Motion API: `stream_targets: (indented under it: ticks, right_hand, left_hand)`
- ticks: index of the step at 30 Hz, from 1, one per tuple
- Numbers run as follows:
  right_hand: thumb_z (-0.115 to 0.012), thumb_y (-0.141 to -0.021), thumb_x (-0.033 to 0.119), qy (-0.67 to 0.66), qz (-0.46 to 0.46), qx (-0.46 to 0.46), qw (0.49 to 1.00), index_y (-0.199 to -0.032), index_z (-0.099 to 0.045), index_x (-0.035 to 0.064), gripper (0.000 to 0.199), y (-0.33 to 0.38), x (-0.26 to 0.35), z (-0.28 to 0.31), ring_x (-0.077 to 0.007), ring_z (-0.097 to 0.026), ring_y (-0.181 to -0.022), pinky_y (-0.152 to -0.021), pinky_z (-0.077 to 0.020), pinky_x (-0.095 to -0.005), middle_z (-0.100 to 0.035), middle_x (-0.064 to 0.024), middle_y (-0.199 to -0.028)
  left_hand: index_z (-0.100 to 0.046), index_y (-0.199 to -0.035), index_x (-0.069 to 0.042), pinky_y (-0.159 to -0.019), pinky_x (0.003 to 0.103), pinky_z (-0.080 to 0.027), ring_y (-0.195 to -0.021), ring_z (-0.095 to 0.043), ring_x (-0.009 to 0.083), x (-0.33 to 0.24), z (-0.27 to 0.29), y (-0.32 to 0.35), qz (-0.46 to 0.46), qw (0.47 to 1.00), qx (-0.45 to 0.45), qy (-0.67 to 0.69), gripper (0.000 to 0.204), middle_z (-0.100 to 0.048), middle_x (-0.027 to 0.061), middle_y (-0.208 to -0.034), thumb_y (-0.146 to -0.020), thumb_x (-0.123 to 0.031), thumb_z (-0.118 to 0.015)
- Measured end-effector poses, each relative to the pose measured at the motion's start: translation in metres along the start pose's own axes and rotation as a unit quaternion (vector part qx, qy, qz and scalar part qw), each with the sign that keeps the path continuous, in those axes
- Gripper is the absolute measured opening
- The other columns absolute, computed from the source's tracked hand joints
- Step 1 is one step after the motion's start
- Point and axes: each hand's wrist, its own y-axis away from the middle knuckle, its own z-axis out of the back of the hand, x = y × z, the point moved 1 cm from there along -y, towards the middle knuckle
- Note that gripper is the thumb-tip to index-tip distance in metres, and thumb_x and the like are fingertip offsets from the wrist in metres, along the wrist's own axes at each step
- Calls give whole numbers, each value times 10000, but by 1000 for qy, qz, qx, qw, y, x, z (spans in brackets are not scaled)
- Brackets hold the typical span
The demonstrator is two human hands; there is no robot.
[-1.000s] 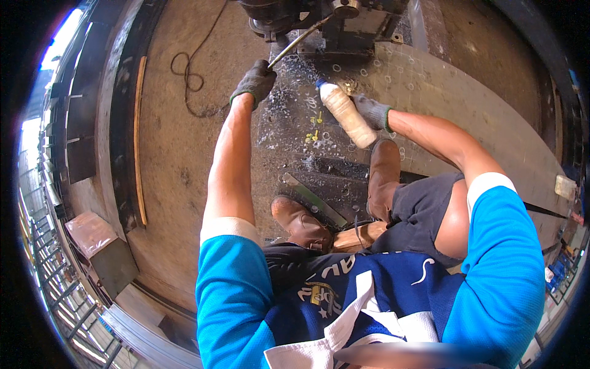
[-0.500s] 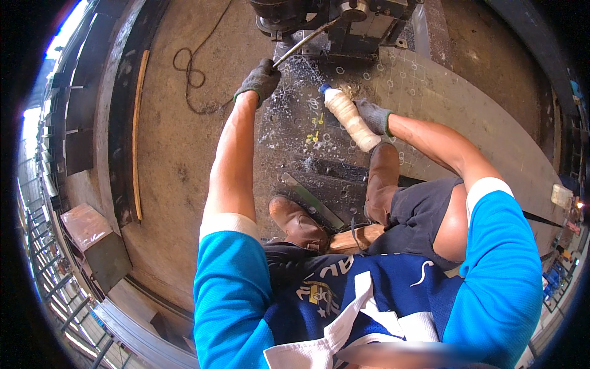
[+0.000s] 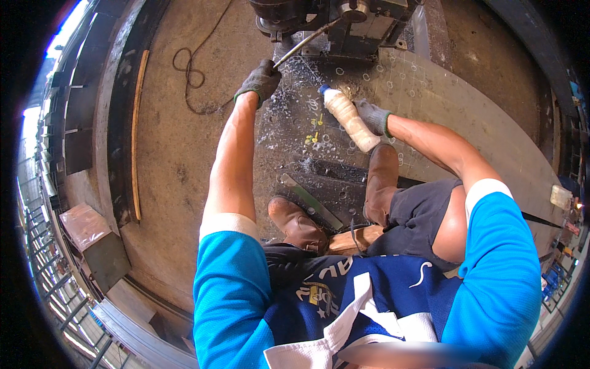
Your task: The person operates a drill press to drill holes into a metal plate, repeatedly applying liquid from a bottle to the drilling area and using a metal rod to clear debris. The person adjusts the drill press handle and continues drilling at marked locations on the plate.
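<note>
Dusty concrete floor, coiled black cable, steel beams left, bright daylight beyond

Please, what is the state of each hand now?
Left hand: closed on the metal lever.
Right hand: closed around the plastic bottle.

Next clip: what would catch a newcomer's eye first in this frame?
Probably the two gloved hands reaching forward: the left hand closed on a thin metal lever of the dark drilling machine at top centre, the right hand holding a plastic bottle of pale liquid tilted toward it. Beneath them lies a big steel plate marked with circles and strewn with shiny metal chips.
</note>
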Motion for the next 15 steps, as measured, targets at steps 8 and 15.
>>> stream_targets:
  ticks: [8, 15]
  right_hand:
    - [-374, -1113, 367, -66, -66, 26, 995, -1264, -627, 28, 449, -11, -3, -4, -224, -644, -963, -882, -547, -438, -711, -135, -1123]
    - [-578, -1025, 237, 36, 65, 43, 996, -1316, -600, 35, 355, 26, 40, 3, -215, -655, -1081, -927, -536, -453, -700, -210, -1239]
  left_hand:
    - [-621, -1257, -83, -971, 498, -514, -1178, -653, 451, 1, -2, -1, 9, 1000, 4, 9, 361, -699, 260, -1220, -958, -285, -604]
    - [-623, -1258, -87, -974, 503, -514, -1187, -651, 449, 9, -9, -6, 4, 1000, 4, 8, 365, -699, 265, -1218, -952, -284, -613]
